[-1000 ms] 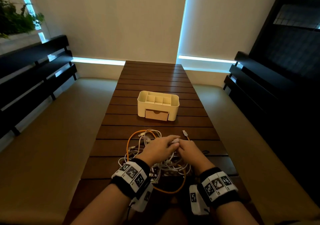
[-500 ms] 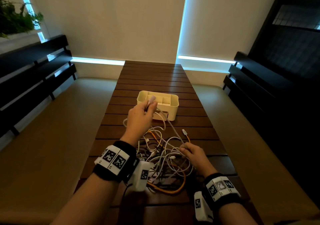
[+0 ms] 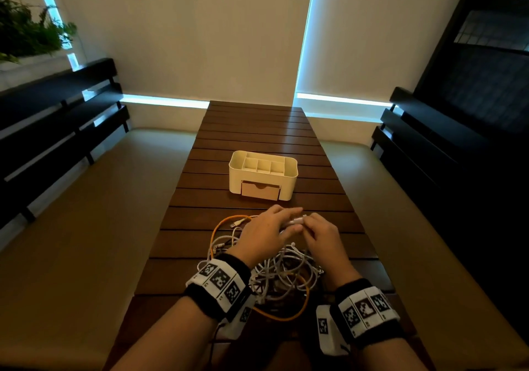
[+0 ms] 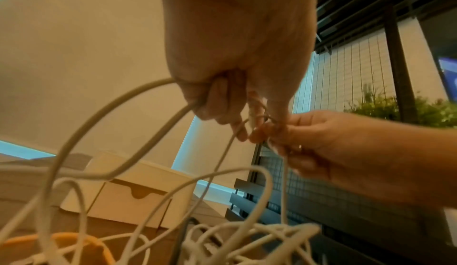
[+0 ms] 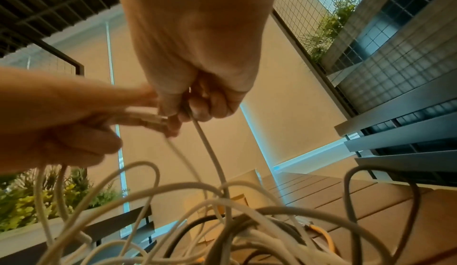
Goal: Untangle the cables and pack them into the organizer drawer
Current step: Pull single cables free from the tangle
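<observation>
Over the table's near end, both hands' fingers (image 4: 222, 103) pinch one white cable (image 4: 118, 101); left hand (image 3: 267, 234), raised half a second ago, now meets right hand (image 3: 322, 237). Tangle (image 3: 286, 273) remains beneath; organizer (image 3: 262, 174) mid-table, drawer (image 3: 260, 189) closed, so packing hasn't started.

both hands (image 3: 289, 229) pinch a white plug (image 3: 295, 222) (above the cable tangle (image 3: 283, 273)).
</observation>
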`<state>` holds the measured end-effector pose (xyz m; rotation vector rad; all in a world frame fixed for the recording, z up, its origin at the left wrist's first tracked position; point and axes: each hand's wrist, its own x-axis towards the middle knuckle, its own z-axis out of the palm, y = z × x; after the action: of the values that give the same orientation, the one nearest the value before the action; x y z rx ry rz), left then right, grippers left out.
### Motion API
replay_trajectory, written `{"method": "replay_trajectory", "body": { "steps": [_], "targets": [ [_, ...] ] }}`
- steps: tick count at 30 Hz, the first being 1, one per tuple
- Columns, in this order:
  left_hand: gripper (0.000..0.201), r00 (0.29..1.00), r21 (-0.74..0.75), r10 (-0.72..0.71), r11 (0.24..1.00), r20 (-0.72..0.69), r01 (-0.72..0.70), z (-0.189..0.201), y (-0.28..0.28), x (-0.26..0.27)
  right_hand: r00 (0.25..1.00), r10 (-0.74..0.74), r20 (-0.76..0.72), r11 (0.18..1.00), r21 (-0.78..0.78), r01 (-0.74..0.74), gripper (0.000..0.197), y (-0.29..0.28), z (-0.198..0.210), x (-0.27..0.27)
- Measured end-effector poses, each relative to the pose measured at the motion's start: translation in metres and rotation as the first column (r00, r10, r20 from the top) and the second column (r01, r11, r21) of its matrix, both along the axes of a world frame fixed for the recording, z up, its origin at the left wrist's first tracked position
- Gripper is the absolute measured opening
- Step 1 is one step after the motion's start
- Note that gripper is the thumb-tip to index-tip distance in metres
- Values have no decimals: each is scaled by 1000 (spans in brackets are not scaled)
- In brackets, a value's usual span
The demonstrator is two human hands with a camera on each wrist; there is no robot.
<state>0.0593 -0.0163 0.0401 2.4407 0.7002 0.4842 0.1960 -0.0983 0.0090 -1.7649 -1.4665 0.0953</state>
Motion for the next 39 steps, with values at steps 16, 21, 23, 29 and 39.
{"method": "replay_trajectory", "body": {
  "steps": [16,21,23,29,39],
  "targets": [
    [34,585,-242,627,761,514,-602,25,32,-26,959,-232,-160,872,-471,133,15,-21,-41,25],
    [38,604,-254,722,688,337,-680,0,41,-38,847,-431,-312,902,-152,403,26,-23,-22,25],
    [37,624,-227,722,689,299,-688,-9,41,-41,800,-431,-417,889,-44,456,27,-20,-12,21],
    [39,667,-296,744,648,47,-702,-26,41,-53,835,-174,-523,982,-35,183,23,-11,11,4],
    [22,400,-504,809,583,430,-637,-8,49,-55,916,312,-254,745,-533,-401,24,-2,-1,-39]
  ]
}}
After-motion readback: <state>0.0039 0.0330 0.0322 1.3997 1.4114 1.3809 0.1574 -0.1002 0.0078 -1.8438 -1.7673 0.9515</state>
